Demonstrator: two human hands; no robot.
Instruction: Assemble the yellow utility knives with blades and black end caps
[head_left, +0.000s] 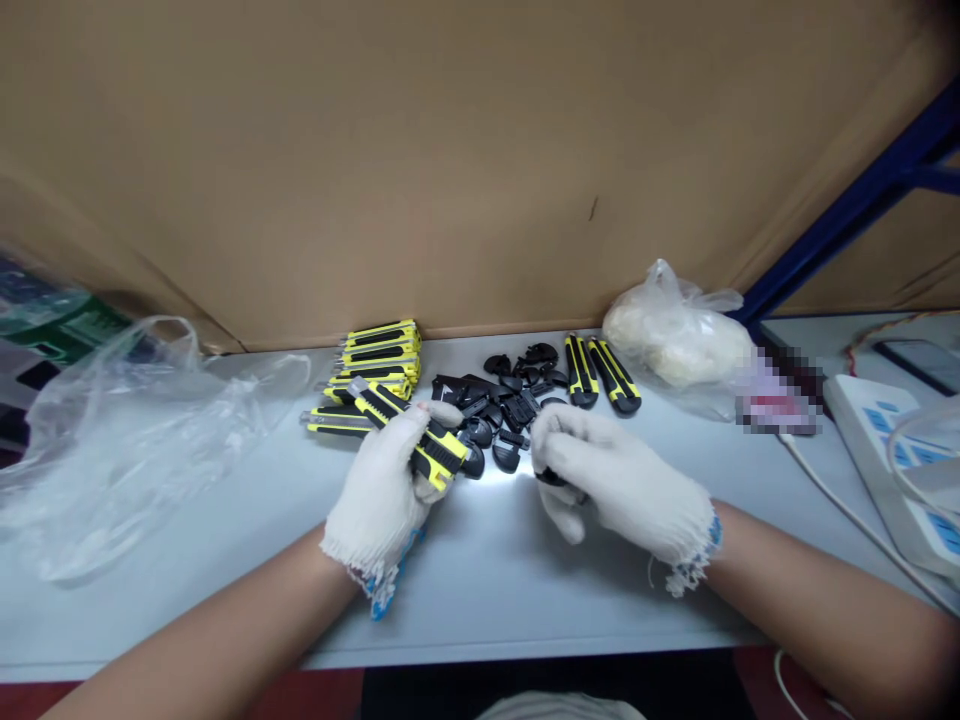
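Both hands wear white knit gloves. My left hand point(390, 465) is closed around a yellow-and-black utility knife point(441, 450), its metal tip pointing up and left. My right hand point(600, 470) pinches a small black plastic part point(551, 478), mostly hidden by the fingers. Between the hands and a little beyond them lies a loose heap of black plastic parts point(517, 408), some rounded like end caps. Behind my left hand several similar knives point(379, 355) are stacked. Two knives with black rounded ends point(615, 376) lie side by side beyond my right hand.
A clear plastic bag point(165, 430) spreads over the table's left side. Another bag with pale contents point(675, 325) stands at the back right. A white power strip point(892, 460), a white cable point(847, 510) and a phone point(922, 362) are on the right. Brown cardboard point(480, 160) walls the back.
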